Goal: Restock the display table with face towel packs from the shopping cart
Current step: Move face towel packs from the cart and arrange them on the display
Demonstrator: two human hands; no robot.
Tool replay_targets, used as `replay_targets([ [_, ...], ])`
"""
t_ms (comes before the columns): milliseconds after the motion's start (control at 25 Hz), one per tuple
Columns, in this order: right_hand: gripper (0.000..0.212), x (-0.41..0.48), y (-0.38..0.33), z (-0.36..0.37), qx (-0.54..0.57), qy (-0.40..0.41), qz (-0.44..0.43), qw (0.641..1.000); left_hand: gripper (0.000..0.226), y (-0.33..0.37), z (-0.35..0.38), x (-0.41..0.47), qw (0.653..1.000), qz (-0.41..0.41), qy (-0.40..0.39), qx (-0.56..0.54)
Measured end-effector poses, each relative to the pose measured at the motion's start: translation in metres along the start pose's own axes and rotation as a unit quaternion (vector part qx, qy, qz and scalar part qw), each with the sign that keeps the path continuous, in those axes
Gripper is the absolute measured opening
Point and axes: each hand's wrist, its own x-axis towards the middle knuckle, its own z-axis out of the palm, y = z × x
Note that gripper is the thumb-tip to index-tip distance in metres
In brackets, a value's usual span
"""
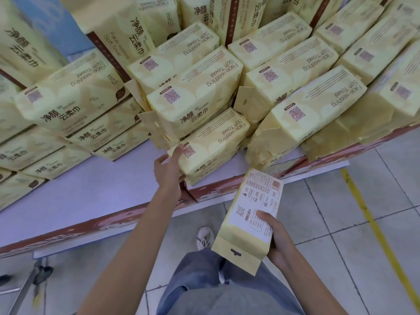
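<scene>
Many pale yellow face towel packs are stacked on the display table, which has a lilac top and a red-brown printed rim. My left hand rests against the left end of a front pack lying on the table near its edge, fingers spread along it. My right hand holds another pack below the table edge, over the floor, its printed back side facing up and its hang-tab end toward me. The shopping cart's basket is out of view.
Taller packs stand upright at the back of the display. A bare strip of tabletop lies left of my left hand. A grey metal frame with a wheel sits at lower left. A yellow floor line runs at right on the tiled floor.
</scene>
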Motion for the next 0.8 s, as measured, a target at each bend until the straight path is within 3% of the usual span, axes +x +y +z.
replay_targets([
  [120,0.042,0.001,0.000,0.000,0.004,-0.002,0.002,1.000,0.072,-0.018,0.001,-0.012,0.992,0.115,-0.048,-0.007],
  [200,0.042,0.001,0.000,0.001,0.006,-0.003,0.003,1.000,0.091,-0.033,0.000,-0.016,0.971,0.206,-0.079,0.087],
  [280,0.042,0.001,-0.001,0.002,0.008,-0.002,0.003,1.000,0.099,-0.039,0.001,-0.012,0.951,0.258,-0.050,0.164],
  [360,0.041,0.000,-0.001,0.001,0.009,0.002,0.002,1.000,0.091,-0.039,0.000,-0.006,0.937,0.291,-0.019,0.194],
  [680,0.039,-0.003,0.001,0.001,0.006,0.003,0.006,1.000,0.088,-0.038,-0.001,0.001,0.934,0.302,-0.014,0.193],
  [800,0.039,-0.004,0.004,0.004,0.006,-0.006,0.009,1.000,0.100,-0.039,-0.003,-0.001,0.945,0.274,-0.031,0.177],
])
